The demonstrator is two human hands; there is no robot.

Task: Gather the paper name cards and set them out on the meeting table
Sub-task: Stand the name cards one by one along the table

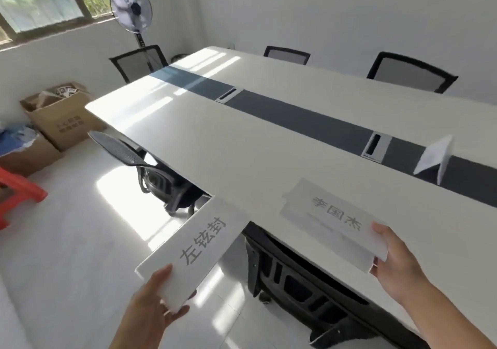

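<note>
White paper name cards occupy both of my hands. My left hand (153,305) holds the left card (193,249) at its near end, thumb on top and fingers closed beneath. This card is off the worktop (242,147), out over the floor, with only its far end reaching the near edge. Its long axis runs from near-left to far-right, pointing toward the worktop.

My right hand (395,262) grips the right card (333,219) at its right end, fingers clamped on the paper edge. This card is above the white near section of the worktop; I cannot tell whether it is touching the surface or held just clear. Its long axis runs from far-left to near-right, roughly along the near edge, with the printed face toward me.

A third card (435,157) is already set out, standing folded on the dark centre strip (309,117) at far right, beside a cable port (375,147).

Governing relation: the right card is already over the worktop, so the right hand is the nearer one for the coming placement. I judge the left card must travel right and farther in before it can be set down. A chair (150,171) is tucked under the near edge to its left.

Pose: both forearms enter from the near edge of the view, hands low, wrists extended forward.

Risk, as judged: thin paper may flex or fall flat on release.
</note>
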